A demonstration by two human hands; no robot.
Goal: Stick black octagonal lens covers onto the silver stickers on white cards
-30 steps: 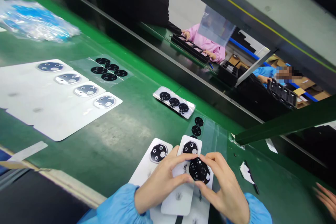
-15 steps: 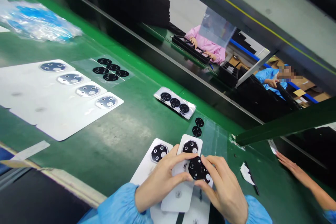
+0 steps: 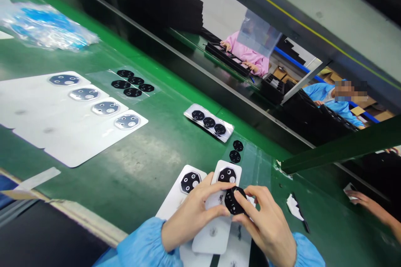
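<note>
A black, round-cornered disc with small holes (image 3: pixel 231 201) is held up between my two hands, looking like a camera lens cover. My left hand (image 3: pixel 196 212) pinches its left edge with thumb and index finger. The fingers of my right hand (image 3: pixel 269 223) close on its right side, the index finger lying across its face. Beneath my hands lies a white phone-back-shaped panel (image 3: pixel 209 240) with a black camera patch (image 3: pixel 227 174) at its top. Another white panel (image 3: pixel 167 196) with a similar patch (image 3: pixel 190 182) sits to the left, partly covered by my left hand.
Overlapping white panels (image 3: pixel 75 142) lie left. Black discs rest on clear film (image 3: pixel 103 76), on a small white strip (image 3: pixel 188 112) and on film (image 3: pixel 255 162) beyond my hands. A black pen (image 3: pixel 302 217) lies right, near a co-worker's hand (image 3: pixel 360 197). A green post (image 3: pixel 344 144) crosses right.
My right index finger has moved left onto the disc's face, and the disc has turned slightly. The co-worker's hand at right has moved further right. A person in blue behind has shifted.
</note>
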